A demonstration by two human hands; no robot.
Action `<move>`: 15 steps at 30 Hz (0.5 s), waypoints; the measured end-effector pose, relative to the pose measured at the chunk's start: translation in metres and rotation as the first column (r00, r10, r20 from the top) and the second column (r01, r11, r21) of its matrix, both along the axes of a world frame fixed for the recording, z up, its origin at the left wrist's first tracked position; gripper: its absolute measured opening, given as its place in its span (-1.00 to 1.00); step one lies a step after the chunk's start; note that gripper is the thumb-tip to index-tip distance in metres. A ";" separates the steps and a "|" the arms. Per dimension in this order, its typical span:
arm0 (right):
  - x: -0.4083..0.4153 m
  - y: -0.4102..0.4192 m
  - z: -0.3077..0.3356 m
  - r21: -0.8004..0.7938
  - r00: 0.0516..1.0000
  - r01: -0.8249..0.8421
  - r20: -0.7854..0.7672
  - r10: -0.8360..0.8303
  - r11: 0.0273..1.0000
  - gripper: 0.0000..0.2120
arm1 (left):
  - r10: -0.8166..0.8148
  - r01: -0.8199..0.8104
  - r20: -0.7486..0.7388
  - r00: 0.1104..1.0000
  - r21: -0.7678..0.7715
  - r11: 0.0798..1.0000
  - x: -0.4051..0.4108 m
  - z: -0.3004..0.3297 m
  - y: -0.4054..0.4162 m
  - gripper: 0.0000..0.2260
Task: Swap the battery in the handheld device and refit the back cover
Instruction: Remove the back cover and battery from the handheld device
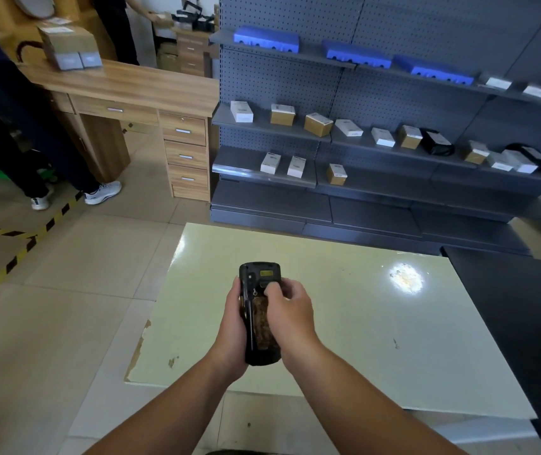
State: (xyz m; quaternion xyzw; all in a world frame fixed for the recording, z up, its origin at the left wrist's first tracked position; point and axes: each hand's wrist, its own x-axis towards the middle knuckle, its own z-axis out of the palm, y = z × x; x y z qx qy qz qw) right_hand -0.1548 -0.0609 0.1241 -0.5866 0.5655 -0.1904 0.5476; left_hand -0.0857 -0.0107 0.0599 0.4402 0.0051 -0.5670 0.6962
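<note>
We hold the handheld device (260, 315) in both hands above the pale green table (344, 323), its back facing up toward us and its long axis pointing away. Our left hand (231, 326) cradles it from the left side and underneath, fingers wrapped around the edge so they are closed on the body. Our right hand (290, 315) lies over the right side, fingers curled onto the back, with the thumb (274, 290) pressing on the upper part just below a small yellow label (266, 273). The middle of the back shows a worn, brownish patch; we cannot tell whether that is the cover or an open battery bay.

The table carries nothing we can make out besides a bright glare spot and some chipped edge on its left side. A dark table (525, 307) touches it on the right.

Beyond stands a grey shelving unit (377, 103) with a pegboard back. Its top shelf holds three blue trays (356, 54) in a row and a few white boxes further right. The middle shelf holds white and tan boxes (318, 124) set apart from each other, plus black pouches. The lower shelf holds two white boxes and one tan box.

To the left, a wooden desk (124, 83) with drawers bears a cardboard box (69, 46). A person's legs (32, 142) stand beside it.
</note>
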 end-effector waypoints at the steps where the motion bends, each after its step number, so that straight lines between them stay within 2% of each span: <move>1: 0.002 -0.003 0.003 0.119 0.999 0.005 0.048 -0.010 0.993 -0.78 | -0.004 0.004 0.027 1.000 0.003 1.000 0.000 0.000 0.000 -0.39; 3: 0.004 -0.008 0.010 0.250 0.992 0.003 0.119 -0.034 0.968 -0.76 | -0.007 0.006 0.092 0.996 0.018 1.000 0.000 0.000 -0.001 -0.43; 7: 0.005 -0.015 0.016 0.380 0.994 -0.015 0.105 -0.027 0.925 -0.71 | -0.032 0.018 0.221 0.975 0.066 0.998 0.003 -0.002 -0.001 -0.44; 11: 0.004 -0.018 0.015 0.422 0.996 -0.027 0.086 -0.011 0.906 -0.68 | -0.016 -0.022 0.316 0.949 0.117 0.993 0.003 -0.005 0.001 -0.40; 15: 0.002 -0.013 0.011 0.442 0.995 -0.038 0.097 -0.005 0.896 -0.70 | 0.014 -0.084 0.349 0.937 0.187 0.979 0.001 -0.009 0.002 -0.40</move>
